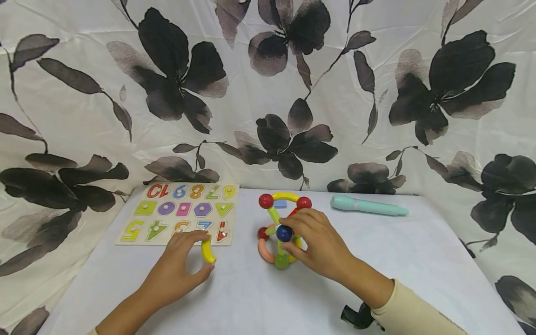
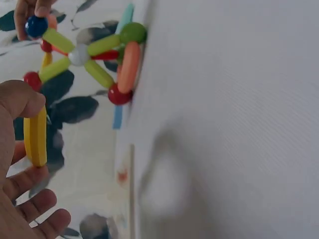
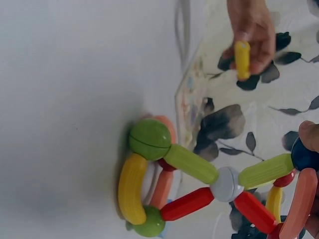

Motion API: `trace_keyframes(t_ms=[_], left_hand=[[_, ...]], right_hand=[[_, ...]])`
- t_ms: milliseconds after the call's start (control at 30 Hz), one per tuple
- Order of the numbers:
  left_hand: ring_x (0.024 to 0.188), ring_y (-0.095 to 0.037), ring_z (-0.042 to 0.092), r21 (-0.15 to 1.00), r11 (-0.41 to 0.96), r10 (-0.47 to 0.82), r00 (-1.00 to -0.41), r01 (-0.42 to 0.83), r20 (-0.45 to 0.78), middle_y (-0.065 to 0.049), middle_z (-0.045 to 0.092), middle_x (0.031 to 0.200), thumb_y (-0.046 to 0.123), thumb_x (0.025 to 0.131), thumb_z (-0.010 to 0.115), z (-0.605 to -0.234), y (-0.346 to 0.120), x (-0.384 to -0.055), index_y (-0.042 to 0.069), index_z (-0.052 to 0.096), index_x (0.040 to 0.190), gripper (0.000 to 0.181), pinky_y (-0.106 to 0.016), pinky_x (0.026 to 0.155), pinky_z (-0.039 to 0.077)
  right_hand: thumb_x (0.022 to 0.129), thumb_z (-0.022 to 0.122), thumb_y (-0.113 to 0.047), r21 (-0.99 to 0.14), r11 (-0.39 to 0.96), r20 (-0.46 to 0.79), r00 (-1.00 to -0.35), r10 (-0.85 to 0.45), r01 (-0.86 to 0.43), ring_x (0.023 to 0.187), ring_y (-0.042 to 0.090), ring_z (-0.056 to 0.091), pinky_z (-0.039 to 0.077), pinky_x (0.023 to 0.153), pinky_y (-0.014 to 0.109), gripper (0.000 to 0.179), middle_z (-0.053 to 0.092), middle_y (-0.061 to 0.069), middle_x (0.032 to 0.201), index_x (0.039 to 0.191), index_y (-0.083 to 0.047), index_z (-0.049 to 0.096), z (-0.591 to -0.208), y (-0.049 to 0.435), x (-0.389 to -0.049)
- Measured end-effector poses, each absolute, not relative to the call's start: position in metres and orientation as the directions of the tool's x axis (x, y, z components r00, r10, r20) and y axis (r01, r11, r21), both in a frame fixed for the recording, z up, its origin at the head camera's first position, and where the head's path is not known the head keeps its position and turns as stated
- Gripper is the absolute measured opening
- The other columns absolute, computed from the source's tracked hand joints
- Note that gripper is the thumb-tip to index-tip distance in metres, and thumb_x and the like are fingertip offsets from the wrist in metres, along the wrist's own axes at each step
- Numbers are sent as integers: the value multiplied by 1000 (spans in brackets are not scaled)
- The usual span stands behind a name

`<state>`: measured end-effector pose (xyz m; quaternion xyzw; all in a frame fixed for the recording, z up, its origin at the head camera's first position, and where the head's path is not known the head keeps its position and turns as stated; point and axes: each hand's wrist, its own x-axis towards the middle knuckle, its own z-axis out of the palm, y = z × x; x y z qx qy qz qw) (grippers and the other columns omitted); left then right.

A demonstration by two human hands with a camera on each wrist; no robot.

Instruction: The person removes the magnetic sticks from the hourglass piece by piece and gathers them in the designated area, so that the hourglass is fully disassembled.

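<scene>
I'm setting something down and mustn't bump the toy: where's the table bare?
Bare table shows at right, between the turquoise object and right forearm, and in front, between left forearm and black object. Crowded: the centre, where the right hand holds the toy, and back left, where the left hand, holding a yellow piece, is by the number board.

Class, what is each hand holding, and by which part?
The left hand holds the yellow curved piece by its two ends; the right hand grips the toy structure by its dark blue ball.
</scene>
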<state>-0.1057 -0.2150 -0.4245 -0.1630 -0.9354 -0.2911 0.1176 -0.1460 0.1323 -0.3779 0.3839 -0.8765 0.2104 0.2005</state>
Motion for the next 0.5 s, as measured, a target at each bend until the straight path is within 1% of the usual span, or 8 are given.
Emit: trace_keyframes(t_ms=[100, 200, 233, 333, 367, 433, 467, 500], left_hand=[[130, -25, 44, 513, 785, 223, -930, 348, 291, 1, 58, 136, 19, 75, 92, -431, -228, -100, 18, 58, 132, 67, -53, 108, 38], [132, -27, 43, 529, 792, 203, -949, 304, 241, 0, 58, 135, 18, 74, 92, -436, -240, -96, 17, 58, 134, 68, -57, 108, 38], [132, -27, 43, 529, 797, 198, -953, 292, 228, 1, 58, 135, 18, 74, 92, -437, -244, -96, 17, 58, 134, 68, -57, 108, 38], [133, -27, 43, 527, 810, 185, -965, 256, 184, 2, 58, 136, 19, 75, 92, -440, -256, -94, 19, 58, 134, 68, -40, 113, 37], [133, -27, 44, 526, 812, 185, -966, 253, 179, 2, 58, 135, 19, 74, 92, -442, -261, -93, 20, 58, 133, 68, -31, 114, 35], [133, -26, 44, 526, 814, 188, -968, 247, 165, 4, 59, 135, 20, 74, 92, -445, -269, -93, 21, 59, 131, 65, -16, 109, 29], [132, -26, 45, 526, 815, 189, -970, 242, 154, 4, 59, 135, 22, 74, 92, -446, -273, -92, 22, 59, 131, 65, -11, 106, 27], [132, -26, 45, 526, 816, 193, -970, 242, 146, 3, 59, 135, 22, 74, 93, -447, -277, -92, 22, 60, 130, 65, -9, 105, 25]], right_hand=[[82, 89, -27, -220, 617, 512, -627, -587, -756, 122, 20, 52, 40, 108, 42, 54, 68, 0, 120, 130, -12, 68, -378, 132, -146], [82, 89, -27, -217, 616, 514, -625, -587, -757, 122, 20, 52, 40, 108, 42, 53, 68, -1, 120, 129, -12, 68, -378, 132, -146], [82, 89, -27, -216, 616, 515, -624, -587, -758, 122, 21, 52, 40, 108, 42, 53, 68, -1, 120, 129, -12, 69, -378, 132, -146], [82, 89, -27, -215, 617, 517, -624, -586, -757, 122, 20, 52, 40, 108, 42, 52, 68, -1, 119, 128, -12, 69, -378, 132, -146], [82, 89, -27, -214, 617, 517, -624, -586, -757, 121, 20, 52, 40, 108, 42, 52, 68, -1, 119, 128, -12, 69, -378, 132, -146], [83, 89, -27, -215, 618, 516, -625, -586, -756, 121, 20, 52, 40, 107, 42, 51, 68, -1, 118, 128, -12, 69, -378, 132, -146], [83, 88, -28, -215, 619, 515, -626, -585, -756, 121, 20, 52, 40, 107, 42, 51, 68, -1, 118, 128, -12, 69, -378, 132, -145], [83, 88, -28, -215, 619, 515, -626, -585, -755, 121, 20, 52, 41, 107, 42, 51, 68, -2, 118, 128, -12, 69, -378, 132, -145]])
